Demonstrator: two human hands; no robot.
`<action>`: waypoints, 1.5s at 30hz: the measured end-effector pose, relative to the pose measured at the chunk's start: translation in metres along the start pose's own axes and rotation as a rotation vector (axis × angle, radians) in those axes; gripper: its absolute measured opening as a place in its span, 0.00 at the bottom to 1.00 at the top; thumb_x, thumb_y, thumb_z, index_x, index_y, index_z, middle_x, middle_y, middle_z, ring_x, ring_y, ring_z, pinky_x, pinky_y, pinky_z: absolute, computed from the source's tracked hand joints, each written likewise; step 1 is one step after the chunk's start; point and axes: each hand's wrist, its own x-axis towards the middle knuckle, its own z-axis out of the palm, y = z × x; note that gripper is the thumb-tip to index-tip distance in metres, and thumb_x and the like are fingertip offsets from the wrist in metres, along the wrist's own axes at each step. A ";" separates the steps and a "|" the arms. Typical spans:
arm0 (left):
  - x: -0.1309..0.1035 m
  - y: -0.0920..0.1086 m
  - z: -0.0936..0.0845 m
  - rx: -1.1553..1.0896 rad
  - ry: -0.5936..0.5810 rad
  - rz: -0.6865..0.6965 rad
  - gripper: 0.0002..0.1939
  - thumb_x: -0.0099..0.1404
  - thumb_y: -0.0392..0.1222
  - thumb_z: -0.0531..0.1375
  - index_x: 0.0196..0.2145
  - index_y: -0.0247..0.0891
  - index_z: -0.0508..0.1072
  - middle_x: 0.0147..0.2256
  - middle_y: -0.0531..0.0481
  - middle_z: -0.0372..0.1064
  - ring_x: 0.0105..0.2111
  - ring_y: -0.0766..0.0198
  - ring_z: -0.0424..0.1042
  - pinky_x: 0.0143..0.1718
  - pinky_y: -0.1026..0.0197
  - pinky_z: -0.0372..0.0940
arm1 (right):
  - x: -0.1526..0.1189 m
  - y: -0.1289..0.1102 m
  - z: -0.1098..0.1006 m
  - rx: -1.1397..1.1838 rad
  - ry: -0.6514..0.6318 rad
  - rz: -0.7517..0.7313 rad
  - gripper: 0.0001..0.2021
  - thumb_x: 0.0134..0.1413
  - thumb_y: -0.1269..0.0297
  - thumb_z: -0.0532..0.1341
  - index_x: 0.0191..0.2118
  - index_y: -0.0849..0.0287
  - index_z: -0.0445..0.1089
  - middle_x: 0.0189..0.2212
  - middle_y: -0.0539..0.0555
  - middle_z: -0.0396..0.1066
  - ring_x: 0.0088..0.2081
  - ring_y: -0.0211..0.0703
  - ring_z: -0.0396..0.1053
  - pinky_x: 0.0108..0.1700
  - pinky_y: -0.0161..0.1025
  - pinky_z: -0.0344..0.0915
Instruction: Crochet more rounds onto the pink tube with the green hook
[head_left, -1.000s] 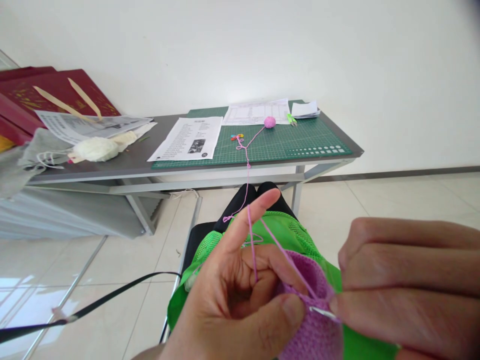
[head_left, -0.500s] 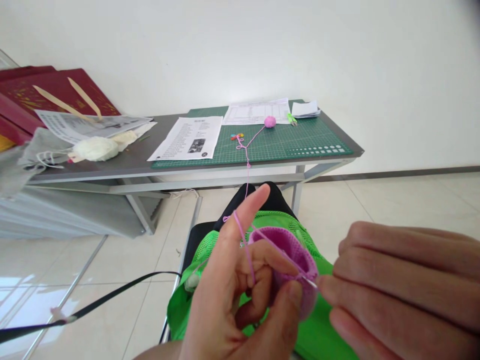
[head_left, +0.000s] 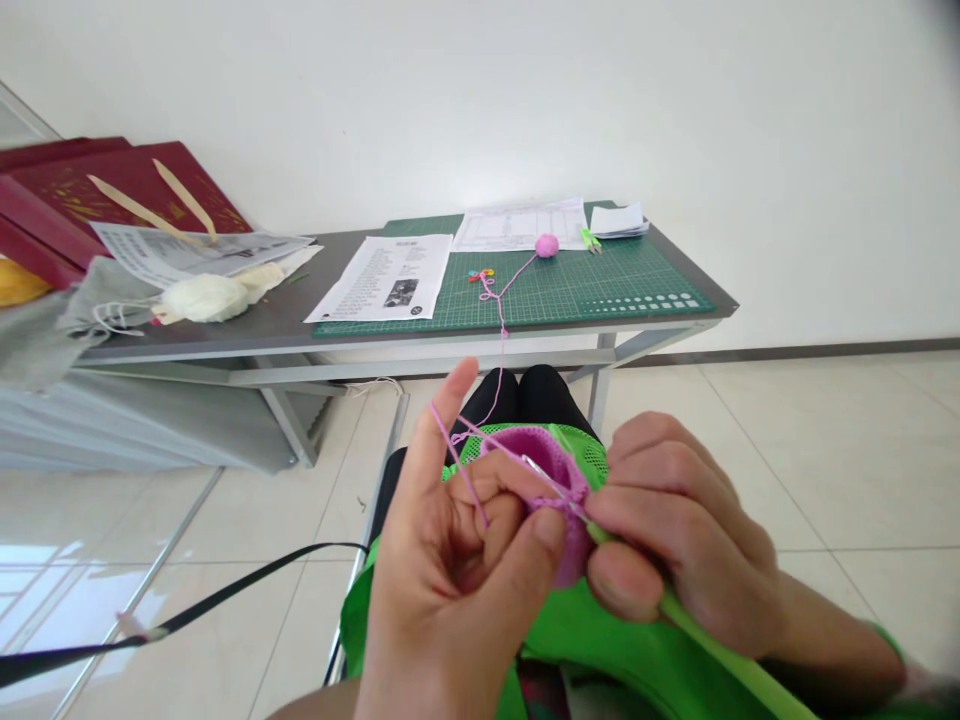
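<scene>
My left hand pinches the rim of a pink crocheted piece, which is rounded and hollow like a small cup. Pink yarn loops over its raised index finger and runs down to the stitches. In my right hand is a crochet hook with a green handle, gripped between thumb and fingers. The hook's metal tip passes through the rim and shows above the opening, close to the yarn. My left fingers hide part of the crocheted piece.
A table ahead carries a green cutting mat, printed sheets, a pink yarn ball, stitch markers and green snips. White yarn and dark red bags lie at left. A black strap hangs lower left.
My right hand has moved left and closer to the piece, pushing the hook's tip farther through the rim. The left hand and the piece have shifted slightly left.
</scene>
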 end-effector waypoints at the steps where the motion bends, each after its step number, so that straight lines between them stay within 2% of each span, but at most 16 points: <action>1: 0.000 0.004 -0.002 -0.045 -0.022 -0.050 0.47 0.63 0.37 0.74 0.71 0.65 0.59 0.25 0.63 0.65 0.23 0.73 0.59 0.28 0.74 0.62 | 0.000 -0.002 -0.003 0.022 -0.023 0.017 0.22 0.76 0.62 0.55 0.26 0.60 0.71 0.21 0.51 0.68 0.25 0.39 0.67 0.30 0.41 0.68; 4: 0.000 0.014 -0.009 -0.071 -0.103 -0.177 0.49 0.63 0.36 0.74 0.72 0.65 0.57 0.24 0.63 0.61 0.24 0.74 0.56 0.31 0.74 0.60 | 0.003 -0.015 -0.009 0.070 -0.040 0.100 0.21 0.74 0.60 0.58 0.27 0.62 0.71 0.21 0.51 0.69 0.26 0.39 0.68 0.32 0.43 0.70; 7: 0.000 0.019 -0.014 -0.040 -0.183 -0.264 0.42 0.65 0.36 0.72 0.70 0.64 0.63 0.24 0.61 0.58 0.25 0.73 0.50 0.31 0.73 0.56 | 0.011 -0.029 -0.012 0.017 0.087 0.249 0.23 0.69 0.57 0.64 0.22 0.61 0.69 0.17 0.47 0.67 0.22 0.35 0.66 0.32 0.41 0.72; 8: 0.000 0.019 -0.015 -0.040 -0.205 -0.281 0.40 0.66 0.36 0.71 0.69 0.63 0.64 0.25 0.60 0.60 0.25 0.72 0.49 0.31 0.72 0.55 | 0.015 -0.032 -0.013 -0.017 0.116 0.269 0.26 0.69 0.55 0.63 0.19 0.60 0.67 0.15 0.46 0.65 0.20 0.34 0.65 0.32 0.40 0.73; 10: 0.000 0.019 -0.016 -0.046 -0.238 -0.302 0.39 0.66 0.36 0.71 0.69 0.61 0.65 0.26 0.59 0.64 0.24 0.71 0.48 0.30 0.70 0.53 | 0.022 -0.033 -0.016 -0.046 0.120 0.196 0.35 0.75 0.55 0.55 0.13 0.59 0.60 0.12 0.46 0.62 0.16 0.32 0.63 0.29 0.37 0.74; 12: 0.000 0.019 -0.015 -0.045 -0.248 -0.304 0.41 0.66 0.36 0.71 0.70 0.60 0.63 0.28 0.57 0.68 0.24 0.71 0.48 0.29 0.68 0.51 | 0.026 -0.028 -0.022 -0.051 0.075 0.134 0.38 0.78 0.56 0.49 0.10 0.58 0.56 0.09 0.47 0.60 0.13 0.31 0.61 0.25 0.37 0.72; 15: 0.000 0.018 -0.014 -0.046 -0.256 -0.307 0.42 0.66 0.36 0.71 0.71 0.59 0.61 0.28 0.57 0.69 0.24 0.71 0.47 0.29 0.66 0.50 | 0.023 -0.017 -0.034 -0.012 -0.065 0.063 0.31 0.76 0.59 0.54 0.15 0.56 0.65 0.11 0.46 0.64 0.13 0.33 0.61 0.23 0.37 0.72; 18: -0.001 0.017 -0.013 -0.042 -0.270 -0.308 0.42 0.66 0.38 0.71 0.71 0.61 0.62 0.28 0.57 0.70 0.23 0.71 0.48 0.29 0.66 0.50 | 0.013 -0.009 -0.043 0.026 -0.088 0.035 0.25 0.73 0.60 0.57 0.20 0.53 0.67 0.13 0.45 0.64 0.15 0.35 0.62 0.26 0.39 0.73; 22: -0.002 0.016 -0.012 -0.020 -0.267 -0.267 0.40 0.67 0.38 0.71 0.69 0.64 0.63 0.27 0.59 0.68 0.22 0.73 0.49 0.29 0.68 0.53 | 0.007 -0.007 -0.047 0.041 -0.158 0.061 0.23 0.73 0.61 0.54 0.22 0.53 0.66 0.14 0.45 0.63 0.16 0.36 0.61 0.28 0.41 0.73; 26: -0.003 0.014 -0.011 0.032 -0.266 -0.235 0.39 0.67 0.38 0.71 0.69 0.63 0.64 0.25 0.60 0.64 0.22 0.72 0.48 0.28 0.68 0.52 | 0.006 -0.008 -0.047 0.078 -0.110 0.104 0.24 0.73 0.61 0.53 0.20 0.53 0.62 0.13 0.45 0.57 0.15 0.37 0.55 0.27 0.44 0.69; 32: -0.003 0.011 -0.009 0.016 -0.296 -0.180 0.33 0.69 0.36 0.69 0.67 0.62 0.68 0.27 0.60 0.65 0.22 0.73 0.47 0.26 0.67 0.46 | 0.005 -0.019 -0.039 0.062 -0.130 0.146 0.11 0.60 0.53 0.67 0.26 0.45 0.73 0.17 0.50 0.62 0.25 0.50 0.66 0.27 0.47 0.66; 37: -0.002 0.011 -0.010 -0.016 -0.340 -0.190 0.33 0.68 0.36 0.70 0.66 0.62 0.69 0.28 0.59 0.65 0.23 0.72 0.48 0.27 0.67 0.46 | 0.012 -0.020 -0.037 0.111 -0.142 0.156 0.14 0.62 0.48 0.67 0.30 0.49 0.75 0.22 0.51 0.64 0.29 0.48 0.68 0.29 0.45 0.67; 41: 0.000 0.011 -0.011 -0.122 -0.384 -0.256 0.31 0.68 0.36 0.71 0.64 0.60 0.72 0.22 0.63 0.56 0.21 0.75 0.47 0.28 0.72 0.52 | 0.018 -0.010 -0.040 0.206 -0.196 0.167 0.16 0.68 0.53 0.65 0.31 0.55 0.73 0.24 0.52 0.68 0.28 0.43 0.69 0.29 0.41 0.67; 43: 0.000 0.011 -0.011 -0.156 -0.388 -0.272 0.31 0.68 0.35 0.71 0.63 0.59 0.73 0.22 0.63 0.57 0.21 0.76 0.48 0.28 0.73 0.53 | 0.021 -0.007 -0.037 0.285 -0.218 0.176 0.18 0.73 0.56 0.60 0.31 0.60 0.72 0.24 0.53 0.70 0.27 0.40 0.69 0.29 0.40 0.67; 45: -0.001 0.010 -0.011 -0.155 -0.366 -0.268 0.30 0.67 0.35 0.72 0.62 0.59 0.74 0.25 0.61 0.64 0.22 0.76 0.48 0.28 0.74 0.53 | 0.021 -0.007 -0.032 0.360 -0.201 0.210 0.20 0.75 0.60 0.55 0.30 0.62 0.70 0.23 0.53 0.70 0.26 0.38 0.67 0.29 0.39 0.66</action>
